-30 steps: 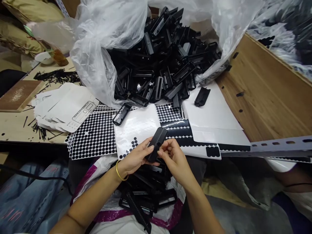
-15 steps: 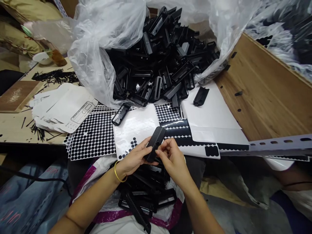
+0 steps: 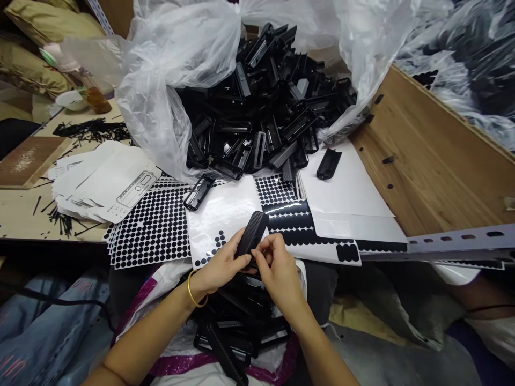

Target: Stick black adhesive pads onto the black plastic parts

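Observation:
My left hand [image 3: 225,264] is wrapped round a long black plastic casing [image 3: 252,231] with a fine textured face, tilted with its far end up. My right hand [image 3: 277,268] is closed in a pinch against the casing's lower right side; anything between its fingertips is too small or hidden to make out. Just beyond lies a white backing sheet [image 3: 223,206] with a few black dot stickers left near its lower edge. Under my hands, an open bag on my lap holds several similar black casings [image 3: 225,343].
A clear plastic bag [image 3: 156,107] spills a heap of black casings [image 3: 257,107] at the back. Sticker sheets [image 3: 153,230] and white cards [image 3: 104,182] lie left; white sheets [image 3: 346,198] and a wooden board [image 3: 438,166] stand right. Black sticks [image 3: 92,128] lie far left.
Both hands and the casing have shifted slightly left and down in view. My right fingertips stay pinched at the casing's lower part.

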A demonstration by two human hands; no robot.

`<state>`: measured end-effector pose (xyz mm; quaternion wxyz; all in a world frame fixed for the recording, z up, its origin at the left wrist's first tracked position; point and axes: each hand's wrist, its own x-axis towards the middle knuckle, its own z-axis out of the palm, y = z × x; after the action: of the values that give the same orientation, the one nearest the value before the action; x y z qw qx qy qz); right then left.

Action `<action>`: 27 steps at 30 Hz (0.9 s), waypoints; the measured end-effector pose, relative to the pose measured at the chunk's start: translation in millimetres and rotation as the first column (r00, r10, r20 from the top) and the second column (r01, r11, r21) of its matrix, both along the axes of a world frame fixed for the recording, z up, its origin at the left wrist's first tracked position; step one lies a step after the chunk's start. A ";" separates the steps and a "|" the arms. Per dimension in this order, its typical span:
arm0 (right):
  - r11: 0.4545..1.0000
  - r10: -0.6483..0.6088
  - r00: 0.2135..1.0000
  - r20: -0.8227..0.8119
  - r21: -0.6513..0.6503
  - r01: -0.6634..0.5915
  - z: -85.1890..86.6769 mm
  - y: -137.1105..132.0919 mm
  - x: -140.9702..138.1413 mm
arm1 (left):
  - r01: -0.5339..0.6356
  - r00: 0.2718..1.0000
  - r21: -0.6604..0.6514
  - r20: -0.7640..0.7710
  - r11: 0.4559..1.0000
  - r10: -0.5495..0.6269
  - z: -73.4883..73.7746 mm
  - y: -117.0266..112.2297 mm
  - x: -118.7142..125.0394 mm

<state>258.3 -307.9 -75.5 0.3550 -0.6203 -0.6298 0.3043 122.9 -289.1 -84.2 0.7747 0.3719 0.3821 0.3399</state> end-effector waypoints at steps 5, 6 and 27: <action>0.992 0.030 0.997 0.068 0.124 -0.038 -9.4 -1.5 -0.2 | 0.055 0.998 0.000 0.006 0.998 -0.055 -1.9 3.6 -4.3; 0.986 0.020 0.997 0.080 0.162 -0.033 -9.9 -0.6 3.2 | 0.079 0.997 -0.019 0.023 0.997 -0.079 -1.8 3.3 -6.6; 0.931 0.365 0.804 0.470 -0.156 -0.331 -35.6 18.4 -38.5 | 0.114 0.218 0.658 -0.747 0.744 0.628 -21.0 103.2 -71.7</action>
<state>219.8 -289.5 -111.1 0.1006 -0.5623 -0.7915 0.2174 51.2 -185.9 -105.2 0.1497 0.6415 0.6992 0.2778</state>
